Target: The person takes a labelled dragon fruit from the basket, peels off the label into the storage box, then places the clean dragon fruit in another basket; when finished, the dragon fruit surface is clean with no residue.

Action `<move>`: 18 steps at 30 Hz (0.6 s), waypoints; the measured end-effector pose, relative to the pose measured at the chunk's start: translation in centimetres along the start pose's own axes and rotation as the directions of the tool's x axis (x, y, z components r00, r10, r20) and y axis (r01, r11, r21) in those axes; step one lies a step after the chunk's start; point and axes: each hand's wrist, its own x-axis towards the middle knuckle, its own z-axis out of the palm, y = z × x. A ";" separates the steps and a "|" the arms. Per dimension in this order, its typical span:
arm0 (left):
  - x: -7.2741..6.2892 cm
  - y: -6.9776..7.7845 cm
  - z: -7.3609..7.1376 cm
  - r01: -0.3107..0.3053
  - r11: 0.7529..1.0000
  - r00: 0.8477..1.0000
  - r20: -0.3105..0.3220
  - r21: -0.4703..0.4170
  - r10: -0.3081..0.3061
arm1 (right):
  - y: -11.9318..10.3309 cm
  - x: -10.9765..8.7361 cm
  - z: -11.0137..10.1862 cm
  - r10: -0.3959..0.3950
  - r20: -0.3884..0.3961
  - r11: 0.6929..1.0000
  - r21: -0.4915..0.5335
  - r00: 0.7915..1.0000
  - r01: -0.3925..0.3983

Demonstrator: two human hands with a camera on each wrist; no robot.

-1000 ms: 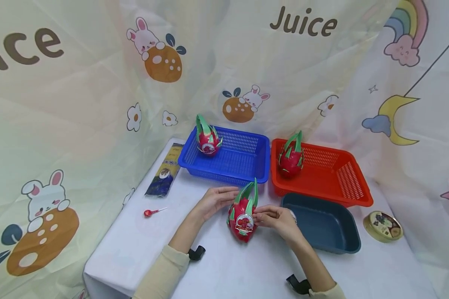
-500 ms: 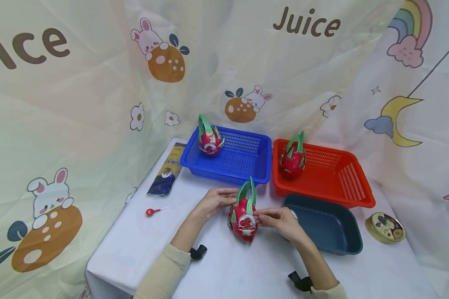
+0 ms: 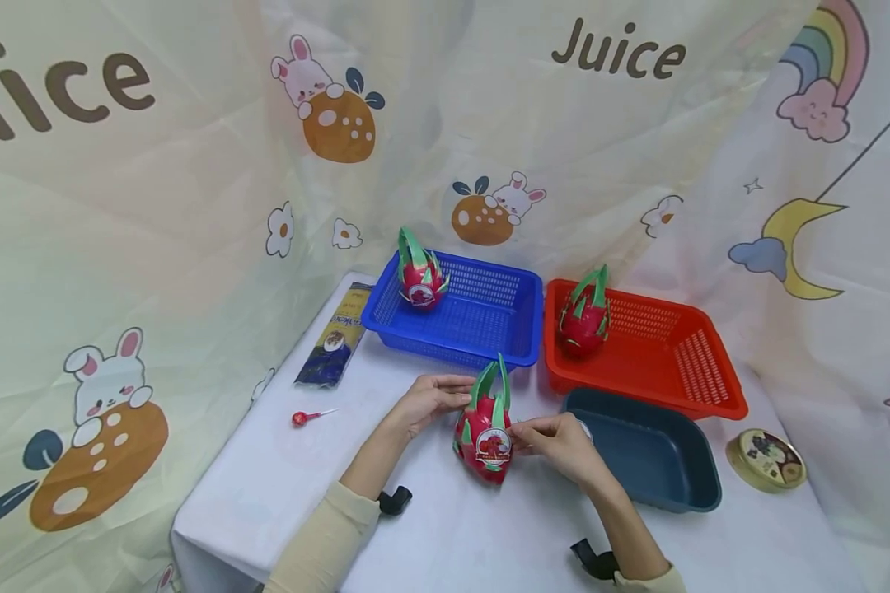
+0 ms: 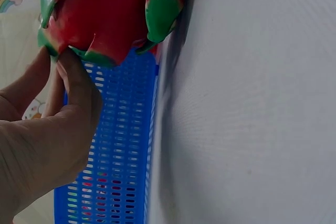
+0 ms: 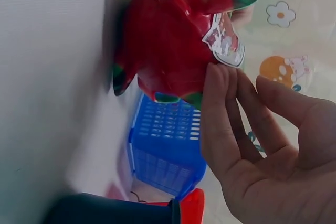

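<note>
A red dragon fruit with green leaf tips and a round label lies on the white-covered table. At its left, my left hand pinches a green leaf tip between thumb and finger, seen in the left wrist view. My right hand touches the fruit's other side. In the right wrist view, those extended fingers meet the skin beside the label's edge, which stands slightly off the fruit, and the thumb is held apart.
Behind are a blue basket and a red basket, one dragon fruit in each. A dark blue tray and a round tin stand right. Leftward lie a lollipop and a blue-and-gold packet.
The head view has shifted slightly, moving the whole scene a little rightward in it. Both hands keep their places at the dragon fruit, which has barely moved.
</note>
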 end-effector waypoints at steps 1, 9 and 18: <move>0.0 0.0 0.0 0.002 1.000 1.000 -0.001 0.003 -0.002 | 0.0 0.0 0.0 -0.001 -0.003 1.000 -0.008 1.000 0.001; 0.1 -0.4 0.2 0.009 1.000 0.999 -0.038 0.009 -0.008 | -0.2 -0.3 0.1 -0.005 -0.015 0.996 -0.090 1.000 0.004; 0.2 -0.3 0.6 0.011 1.000 0.999 -0.039 -0.029 -0.013 | 0.0 -0.3 0.6 -0.015 -0.066 1.000 -0.020 0.998 0.014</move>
